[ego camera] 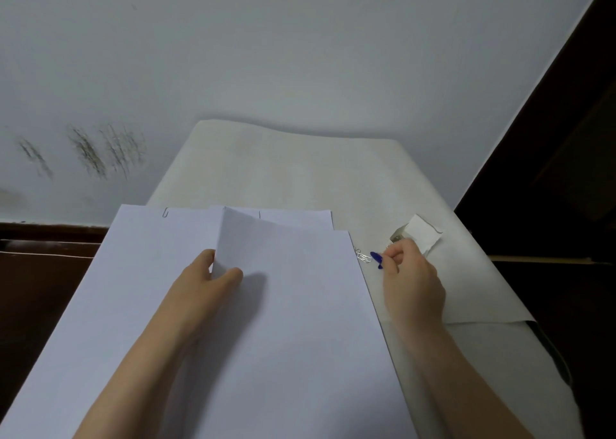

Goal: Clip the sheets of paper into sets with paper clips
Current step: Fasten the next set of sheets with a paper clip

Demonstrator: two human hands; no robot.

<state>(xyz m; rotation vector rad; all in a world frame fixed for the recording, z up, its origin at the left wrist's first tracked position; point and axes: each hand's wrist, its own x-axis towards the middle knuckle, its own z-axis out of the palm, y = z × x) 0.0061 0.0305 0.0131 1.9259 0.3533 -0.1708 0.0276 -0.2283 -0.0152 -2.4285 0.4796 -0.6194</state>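
White sheets of paper lie in overlapping stacks on the table. My left hand pinches the left edge of the top sheets and lifts them, so the corner curls up. A set underneath at the left carries a silver paper clip on its far edge. My right hand rests to the right of the stack, fingers closed on a blue paper clip. Silver loose clips lie just beside it at the paper's edge.
An opened white paper-clip box sits behind my right hand. A white cloth-like cover spreads over the table up to the grey wall. Dark wooden furniture stands at the left and right edges.
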